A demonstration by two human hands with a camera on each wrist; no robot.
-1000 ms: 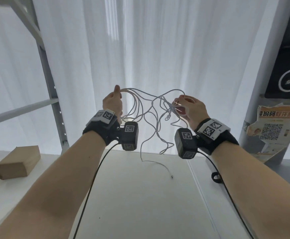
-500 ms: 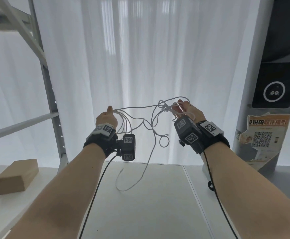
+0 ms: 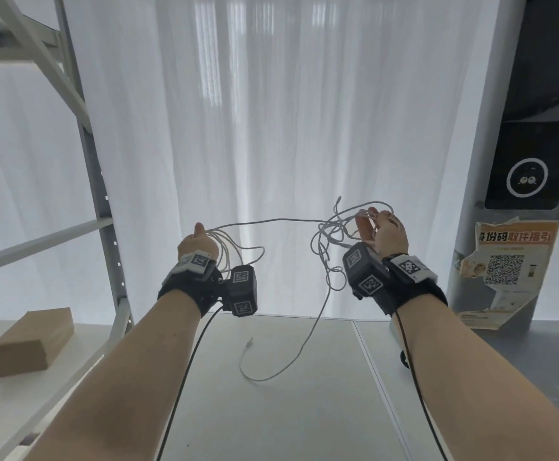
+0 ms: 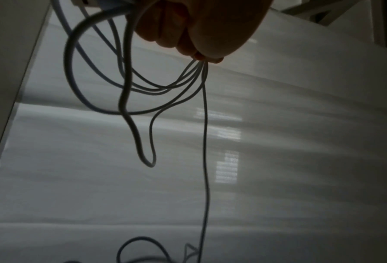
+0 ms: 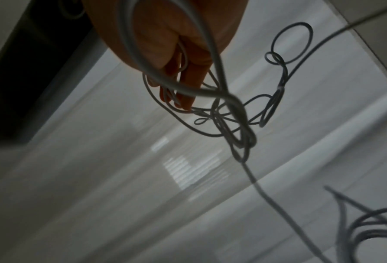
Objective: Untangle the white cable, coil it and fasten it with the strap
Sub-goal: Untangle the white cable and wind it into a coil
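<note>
A thin white cable [image 3: 271, 221] stretches in the air between my two raised hands. My left hand [image 3: 197, 241] pinches several hanging loops of the cable [image 4: 129, 89] between thumb and curled fingers. My right hand [image 3: 382, 229] holds a tangled knot of loops [image 3: 329, 247], with strands threaded between its fingers [image 5: 188, 83]; the tangle [image 5: 237, 121] dangles below them. One free end with a plug [image 3: 249, 343] trails down to the table [image 3: 271, 410]; another end [image 3: 339, 198] sticks up by the right hand. No strap is visible.
A white curtain [image 3: 271, 111] hangs behind the table. A grey metal shelf frame [image 3: 101, 207] stands at the left, with a brown cardboard box [image 3: 28, 341] beside it. A pillar with a QR poster [image 3: 510, 264] and a black panel [image 3: 530, 168] stands at the right.
My hands have moved apart and the right hand has risen, pulling one strand taut between them. The free end has slid rightward on the table.
</note>
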